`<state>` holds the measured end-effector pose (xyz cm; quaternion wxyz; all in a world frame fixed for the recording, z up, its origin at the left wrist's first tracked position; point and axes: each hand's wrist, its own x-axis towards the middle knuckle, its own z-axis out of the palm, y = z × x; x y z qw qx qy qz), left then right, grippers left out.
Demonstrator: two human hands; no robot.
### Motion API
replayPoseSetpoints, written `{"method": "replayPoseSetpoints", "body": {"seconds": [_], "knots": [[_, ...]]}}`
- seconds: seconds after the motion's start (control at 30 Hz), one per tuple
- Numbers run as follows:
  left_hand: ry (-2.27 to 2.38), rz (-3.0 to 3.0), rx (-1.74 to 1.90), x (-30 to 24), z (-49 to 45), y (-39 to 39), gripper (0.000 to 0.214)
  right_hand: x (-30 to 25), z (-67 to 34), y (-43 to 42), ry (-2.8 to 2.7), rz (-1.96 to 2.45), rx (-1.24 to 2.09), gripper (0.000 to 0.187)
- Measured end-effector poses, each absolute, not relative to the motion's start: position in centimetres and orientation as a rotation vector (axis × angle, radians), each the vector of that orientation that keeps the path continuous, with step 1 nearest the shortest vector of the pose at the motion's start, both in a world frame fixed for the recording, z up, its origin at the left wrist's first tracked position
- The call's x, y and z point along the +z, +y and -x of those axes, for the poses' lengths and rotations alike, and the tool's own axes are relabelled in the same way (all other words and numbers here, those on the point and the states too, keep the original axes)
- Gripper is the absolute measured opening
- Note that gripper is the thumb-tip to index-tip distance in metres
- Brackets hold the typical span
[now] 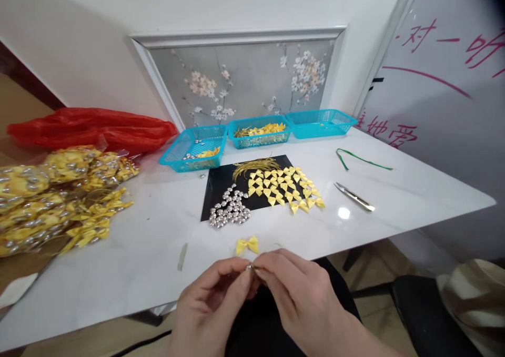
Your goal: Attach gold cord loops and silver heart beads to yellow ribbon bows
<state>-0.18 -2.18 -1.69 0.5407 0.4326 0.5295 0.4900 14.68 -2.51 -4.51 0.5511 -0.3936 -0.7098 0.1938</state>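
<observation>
At the table's front edge, my left hand (215, 299) and my right hand (298, 288) meet fingertip to fingertip. Pinched between them is a small shiny silver bead (249, 267); whether a cord runs through it is hidden by the fingers. Just beyond the fingertips lies a single yellow ribbon bow (247, 245). Farther back, a black mat (215, 181) carries a heap of silver beads (231, 210), a bundle of gold cords (256, 166) and rows of yellow bows (290, 186); some beads and bows spill over its front edge.
Three blue baskets (193, 162) line the wall, some with yellow pieces inside. Bagged yellow bows with beads (51, 194) and a red bag (94, 128) occupy the left. Silver thread snips (354, 196) and a green ribbon (365, 160) lie right. A black chair (426, 309) stands lower right.
</observation>
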Motion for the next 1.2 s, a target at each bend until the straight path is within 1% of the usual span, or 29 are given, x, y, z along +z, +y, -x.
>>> {"method": "replayPoseSetpoints", "body": {"seconds": [0.17, 0.3, 0.37, 0.43, 0.57, 0.63, 0.73, 0.9, 1.2], "knots": [[1.355, -1.364, 1.211, -2.3, 0.4, -2.3, 0.011, -4.8, -14.5, -2.7, -1.759, 1.001, 0.347, 0.025], [1.327, -1.330, 1.150, -2.4, 0.1, -2.2, 0.007, -4.5, -14.7, -2.5, -1.752, 0.972, 0.277, 0.025], [1.323, -1.271, 1.109, -2.5, 0.1, -2.1, 0.010, -4.1, -15.0, -2.5, -1.670, 0.934, 0.272, 0.023], [1.341, -1.228, 1.104, -2.8, 0.3, -2.0, 0.014, -3.7, -15.4, -2.7, -1.536, 0.892, 0.411, 0.022], [1.402, -1.191, 1.131, -3.6, 0.8, -2.0, 0.018, -2.2, -16.7, -3.2, -1.149, 0.683, 0.926, 0.021], [1.421, -1.199, 1.115, -4.1, 1.1, -1.8, 0.020, -1.3, -17.3, -3.4, -1.020, 0.587, 1.012, 0.022], [1.442, -1.274, 1.080, -4.5, 1.4, -1.3, 0.020, -0.2, -17.9, -3.7, -0.972, 0.581, 0.915, 0.020], [1.533, -1.546, 1.084, -4.6, 0.9, -0.3, 0.009, 0.5, -18.4, -4.1, -0.963, 0.696, 0.758, 0.018], [1.607, -1.849, 1.011, -4.8, 0.5, 0.7, 0.008, 1.0, -19.0, -4.0, -0.952, 0.634, 0.786, 0.015]]}}
